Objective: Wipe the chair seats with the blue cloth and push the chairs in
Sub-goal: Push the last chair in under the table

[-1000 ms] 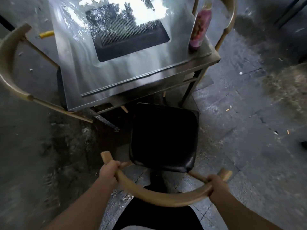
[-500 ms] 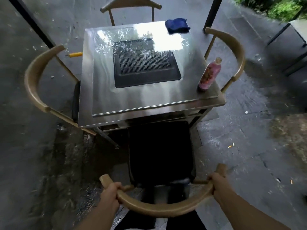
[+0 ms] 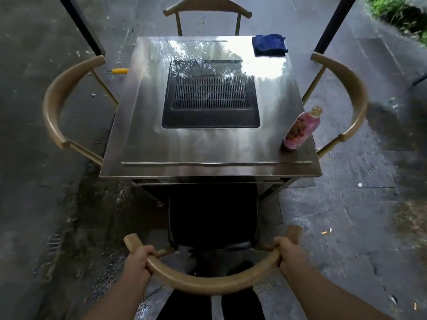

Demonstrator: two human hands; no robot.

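The near chair's curved wooden backrest is right in front of me. My left hand grips its left end and my right hand grips its right end. Its black seat reaches partly under the steel table. The folded blue cloth lies on the table's far right corner, away from both hands. Three other chairs stand pushed in: left chair, right chair, far chair.
A pink bottle stands on the table's right edge. A dark grill is sunk in the tabletop. Two black posts rise behind. A yellow object lies on the wet paved floor at left.
The near chair has slid forward and squared up, its seat now going under the table edge. My view has lifted, bringing the whole table, cloth and far chair into sight.
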